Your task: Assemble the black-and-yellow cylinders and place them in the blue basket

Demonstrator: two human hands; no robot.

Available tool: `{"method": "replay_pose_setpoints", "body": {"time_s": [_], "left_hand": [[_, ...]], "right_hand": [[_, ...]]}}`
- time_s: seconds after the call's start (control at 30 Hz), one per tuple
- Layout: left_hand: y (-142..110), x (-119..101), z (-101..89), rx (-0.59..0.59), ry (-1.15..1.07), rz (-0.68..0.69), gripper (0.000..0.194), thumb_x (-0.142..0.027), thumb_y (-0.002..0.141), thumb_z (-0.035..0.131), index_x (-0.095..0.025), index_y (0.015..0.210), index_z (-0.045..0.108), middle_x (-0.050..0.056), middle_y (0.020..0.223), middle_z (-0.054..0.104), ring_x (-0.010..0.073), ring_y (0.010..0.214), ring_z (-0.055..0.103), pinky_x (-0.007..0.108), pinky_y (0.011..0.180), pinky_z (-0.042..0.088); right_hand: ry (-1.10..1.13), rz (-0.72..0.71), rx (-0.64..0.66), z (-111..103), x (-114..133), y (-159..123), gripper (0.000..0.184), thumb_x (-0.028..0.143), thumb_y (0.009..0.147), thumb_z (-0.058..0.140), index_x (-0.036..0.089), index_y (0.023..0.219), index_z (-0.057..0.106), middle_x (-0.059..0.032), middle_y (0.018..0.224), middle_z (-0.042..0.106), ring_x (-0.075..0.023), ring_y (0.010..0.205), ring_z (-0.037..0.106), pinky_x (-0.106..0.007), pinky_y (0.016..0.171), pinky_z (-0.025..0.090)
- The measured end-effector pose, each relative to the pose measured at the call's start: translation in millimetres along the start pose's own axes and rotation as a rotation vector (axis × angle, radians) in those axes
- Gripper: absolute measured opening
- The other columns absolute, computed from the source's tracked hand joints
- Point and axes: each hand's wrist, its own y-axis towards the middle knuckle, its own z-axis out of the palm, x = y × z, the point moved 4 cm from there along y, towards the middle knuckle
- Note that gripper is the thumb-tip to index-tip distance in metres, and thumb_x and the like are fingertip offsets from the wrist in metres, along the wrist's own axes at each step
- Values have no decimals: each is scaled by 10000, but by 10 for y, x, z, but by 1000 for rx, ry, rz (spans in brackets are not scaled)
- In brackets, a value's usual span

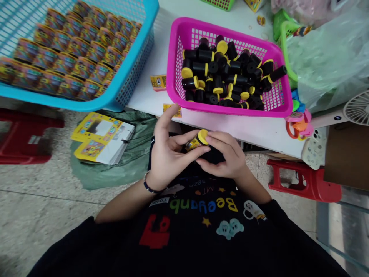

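Observation:
In front of my chest, a small black cylinder with a yellow cap (203,136) and a colourful yellow label (193,144) around its side is held tilted. My left hand (167,150) pinches its labelled side between thumb and a finger, with the index finger raised away. The fingertips of my right hand (226,154) close on the capped end. Just beyond, a pink basket (230,111) holds many similar black cylinders (200,69) with yellow ends. Two flat printed labels (158,82) lie on the table by that basket, one partly behind my left hand.
A blue basket (115,100) at the left holds rows of labelled cylinders (67,63). Clipped printed cards (102,138) lie on green plastic below the table (248,129). To the right are a small fan (359,107), a patterned phone case (314,150) and a red stool (305,181).

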Motion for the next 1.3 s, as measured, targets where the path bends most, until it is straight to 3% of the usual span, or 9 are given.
{"method": "replay_pose_setpoints", "body": {"time_s": [0.1,0.17,0.37,0.57,0.73,0.87,1.03,1.17,1.3], "left_hand": [[13,31,18,32,-87,-66,936,-390,872,901,-294,1577,293,122,1406,729,226,1071,823,311,977,684],[18,68,49,82,-155,-99,985,-406,845,923,-293,1566,262,55,1146,817,223,1000,834,312,910,696],[92,178,65,150,-262,-194,1063,-395,797,956,-285,1563,228,55,1103,797,205,975,815,280,847,662],[110,159,201,581,-411,-376,772,-323,941,788,-236,1528,295,14,1035,720,115,753,723,231,712,592],[110,98,226,578,-397,-441,718,-213,892,734,-212,1475,316,-17,981,655,98,712,676,225,668,562],[105,59,238,579,-287,-356,743,-139,884,643,-230,1482,211,-105,751,559,87,573,602,194,528,436],[140,-33,228,424,-88,-153,810,-108,863,651,-284,1501,184,-136,662,448,98,548,554,191,498,400],[156,-95,277,582,-223,-137,813,-130,884,702,-281,1495,188,-100,750,563,112,621,656,182,518,463],[192,-139,312,767,-397,-166,856,-105,877,753,-301,1498,198,-106,785,550,85,633,658,166,571,515]], "right_hand": [[-134,-55,-43,88,65,9,734,247,881,781,301,1549,482,-82,1204,738,-276,1111,745,-459,937,688],[-210,-83,-75,129,89,8,681,204,897,732,255,1527,479,-86,1172,722,-266,1103,734,-454,923,685],[-310,-83,-93,162,64,-6,616,185,895,680,234,1472,471,-95,1184,701,-273,1128,708,-484,949,662],[-249,-174,-129,208,110,-14,623,297,886,659,136,1468,504,-128,1164,695,-293,1137,694,-523,993,657],[-223,-157,-89,228,115,-24,599,390,954,657,163,1485,496,-121,1176,706,-293,1159,696,-528,1002,662],[-283,-210,-95,197,127,-24,387,383,1011,623,194,1349,603,-95,1131,700,-249,1088,690,-498,1007,672],[-318,-262,-104,163,106,-59,262,329,962,730,261,1213,696,-68,1181,685,-241,1119,641,-533,1135,606],[-337,-303,-88,137,99,-91,200,399,1039,615,309,1198,697,-19,1146,733,-218,1079,684,-547,1093,646],[-222,-296,-85,76,117,-87,175,343,1079,532,298,1149,686,9,1140,745,-184,1103,717,-498,1145,617]]}}
